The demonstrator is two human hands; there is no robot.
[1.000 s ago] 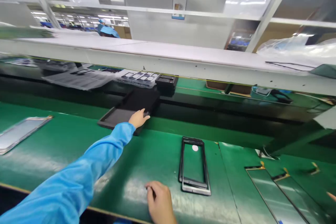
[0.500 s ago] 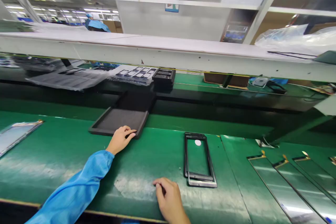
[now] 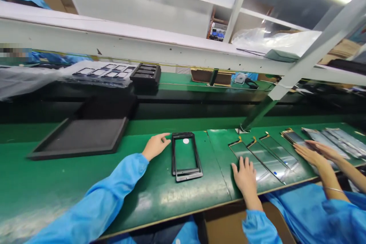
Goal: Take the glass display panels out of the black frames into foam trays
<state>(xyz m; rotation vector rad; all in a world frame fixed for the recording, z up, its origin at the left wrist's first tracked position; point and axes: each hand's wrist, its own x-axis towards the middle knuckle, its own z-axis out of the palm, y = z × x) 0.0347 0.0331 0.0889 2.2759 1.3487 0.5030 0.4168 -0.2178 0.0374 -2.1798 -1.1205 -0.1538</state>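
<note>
Two thin black rectangular frames (image 3: 189, 177) lie overlapped on the green bench, a round white sticker showing inside their opening. My left hand (image 3: 156, 146) is beside their upper left corner, fingers apart and holding nothing; whether a fingertip touches the frame I cannot tell. My right hand (image 3: 246, 178) is spread over the lower part of the leftmost of three clear glass panels (image 3: 278, 154). These panels have dark edges and small gold tabs at the top. Contact between that hand and the glass is unclear.
A shallow black tray (image 3: 85, 137) sits to the left. Further right, a co-worker's hands (image 3: 311, 154) are at a stack of dark panels (image 3: 293, 136), near wrapped panels (image 3: 344, 143). A slanted post (image 3: 259, 112) rises behind the glass. A white shelf (image 3: 171, 51) crosses above.
The view has swung right. My left hand has left the black tray and come to the frames. My right hand has moved from left of the frames to the glass panels.
</note>
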